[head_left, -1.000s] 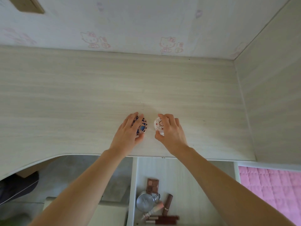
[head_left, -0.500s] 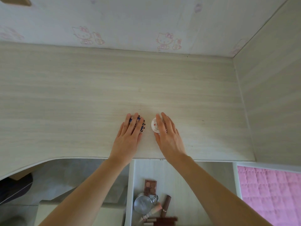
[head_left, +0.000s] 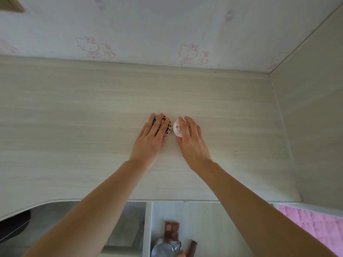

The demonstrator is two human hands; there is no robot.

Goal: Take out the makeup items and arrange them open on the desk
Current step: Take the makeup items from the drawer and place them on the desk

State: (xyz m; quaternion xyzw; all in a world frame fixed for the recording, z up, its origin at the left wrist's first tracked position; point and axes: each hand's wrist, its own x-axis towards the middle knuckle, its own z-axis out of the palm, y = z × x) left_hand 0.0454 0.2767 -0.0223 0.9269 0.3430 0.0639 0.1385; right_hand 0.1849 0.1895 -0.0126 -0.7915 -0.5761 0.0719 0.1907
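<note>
While our two hands lie side by side on the pale wood surface [head_left: 74, 127], each covers one small round makeup item. Our left hand [head_left: 150, 140] rests with straight fingers flat over the dark blue patterned compact [head_left: 168, 127], and our right hand [head_left: 191, 143] lies over the white patterned compact [head_left: 177, 127], fingers only gently bent, thumb against its near edge. Both compacts sit on the surface, just beside each other, about midway between near edge and far wall.

A second ago our fingers were curled round the two pieces, as if setting them down; half a second ago they had flattened on top, and now both hands have slid the pair a little farther from the near edge. We judge this to be the placing and pressing-down of one opened item, its two halves laid out, though we cannot tell whether they are joined.

Below the near edge the open drawer [head_left: 213, 229] holds more: a brown eyeshadow palette [head_left: 171, 230], a round silver tin [head_left: 163, 250] and a brown tube [head_left: 192, 248]. So most of the task seems left to do.
</note>
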